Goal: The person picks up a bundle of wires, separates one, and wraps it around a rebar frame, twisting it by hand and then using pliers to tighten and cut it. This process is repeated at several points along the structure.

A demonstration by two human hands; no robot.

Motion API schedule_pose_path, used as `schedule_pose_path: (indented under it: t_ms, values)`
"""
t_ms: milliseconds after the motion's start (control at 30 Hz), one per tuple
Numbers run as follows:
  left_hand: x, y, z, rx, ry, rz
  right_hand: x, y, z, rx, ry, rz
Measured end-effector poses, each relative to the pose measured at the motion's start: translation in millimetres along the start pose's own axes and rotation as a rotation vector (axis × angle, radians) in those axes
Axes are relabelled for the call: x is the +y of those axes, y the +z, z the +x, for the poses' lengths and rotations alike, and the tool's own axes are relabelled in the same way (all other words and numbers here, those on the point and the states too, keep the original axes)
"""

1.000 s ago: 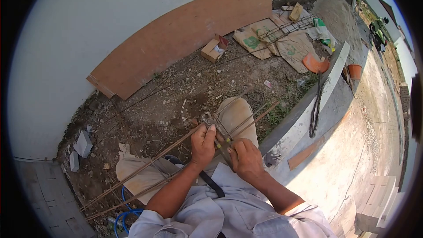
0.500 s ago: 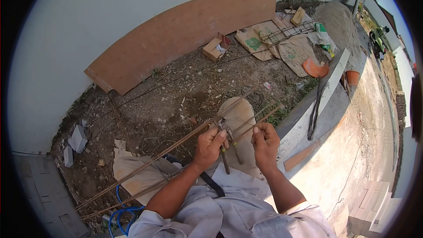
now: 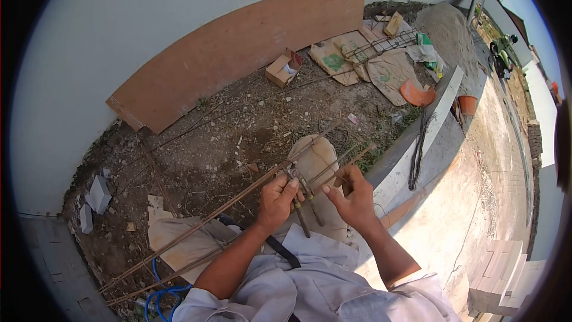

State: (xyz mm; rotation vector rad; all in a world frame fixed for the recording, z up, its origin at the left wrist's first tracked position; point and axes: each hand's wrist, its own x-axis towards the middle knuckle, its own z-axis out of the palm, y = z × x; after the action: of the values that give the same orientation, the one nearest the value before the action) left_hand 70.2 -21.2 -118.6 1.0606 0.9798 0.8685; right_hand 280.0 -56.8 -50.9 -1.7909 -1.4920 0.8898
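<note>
My left hand [image 3: 277,204] is closed on a pair of pincers [image 3: 301,194], their jaws up against the rebar and their two dark handles hanging down over my lap. A long rebar frame [image 3: 223,207] of thin rusty bars lies slanted across my legs. To the right, my right hand [image 3: 351,200] is beside the bar ends [image 3: 356,156], thumb and forefinger apart. I see nothing held between them. Thin tie wire [image 3: 322,158] loops over my knee near the pincers; its ends are hard to make out.
A bundle of dark wires [image 3: 420,152] hangs over a low concrete ledge [image 3: 441,107] at right. Ahead are a plywood sheet [image 3: 238,53], an open cardboard box [image 3: 284,70], paper sacks [image 3: 390,74] and an orange bowl [image 3: 417,93]. A blue hose [image 3: 158,298] lies lower left.
My right hand has moved slightly left and down, and its thumb and forefinger have come apart from a pinch. My left hand stays on the pincers. The view has shifted slightly.
</note>
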Motion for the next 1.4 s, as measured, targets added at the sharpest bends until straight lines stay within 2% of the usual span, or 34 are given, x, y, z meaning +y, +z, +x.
schedule_pose_path:
  t_ms: [33,133,233,333,433,500,567,633,733,833,967,1100,1167,1233,1300,1367,1400]
  values:
    - [-3.4,-0.7,0.7,0.005,0.002,-0.017,10.9,9.6,-6.2,-0.007,-0.251,-0.138]
    - [-8.7,-0.1,0.0,0.018,0.014,-0.046,15.0,33.8,-29.6,-0.009,-0.349,-0.332]
    - [-7.5,1.4,-0.6,0.025,0.033,-0.065,19.6,50.4,-42.8,-0.082,-0.092,-0.305]
    - [-4.8,1.6,-0.7,0.014,0.039,-0.117,35.4,54.8,-53.7,0.071,-0.258,-0.219]
    - [-1.1,5.1,-0.9,0.07,0.099,-0.132,49.7,32.4,-56.7,0.3,-0.192,-0.117]
    - [-6.8,2.6,-0.7,0.098,0.148,-0.114,84.9,11.2,-54.2,0.479,-0.087,-0.06]
    - [-12.9,8.1,-0.8,0.177,0.196,-0.034,106.1,-27.1,-48.8,0.54,0.068,-0.161]
    - [-14.5,10.0,-0.4,0.235,0.239,0.062,146.6,-55.1,-47.0,0.524,0.208,-0.369]
    - [-14.4,10.7,-3.2,0.28,0.259,0.171,217.9,-68.4,-52.2,0.429,0.283,-0.598]
    - [-14.7,8.7,-3.7,0.268,0.231,0.196,274.0,-62.5,-67.9,0.361,0.31,-0.645]
    - [-14.4,12.3,-0.3,0.322,0.233,0.181,290.2,-54.9,-78.0,0.402,0.307,-0.67]
    - [-11.0,12.5,-2.3,0.307,0.185,0.167,262.1,-66.3,-64.6,0.456,0.36,-0.599]
    - [-11.9,12.9,-2.2,0.303,0.208,0.178,210.7,-78.7,-47.8,0.409,0.433,-0.45]
    - [-16.1,13.3,-2.5,0.293,0.246,0.179,141.3,-72.8,-36.3,0.338,0.312,-0.172]
    - [-13.9,15.3,-3.6,0.308,0.24,0.142,98.7,-49.2,-31.3,0.157,0.213,0.112]
    - [-13.3,16.2,-3.0,0.33,0.248,0.105,53.6,-13.9,-25.9,0.106,0.036,0.1]
    - [-15.3,16.5,-2.3,0.344,0.256,0.085,33.9,-1.4,-22.7,0.049,0.044,0.107]
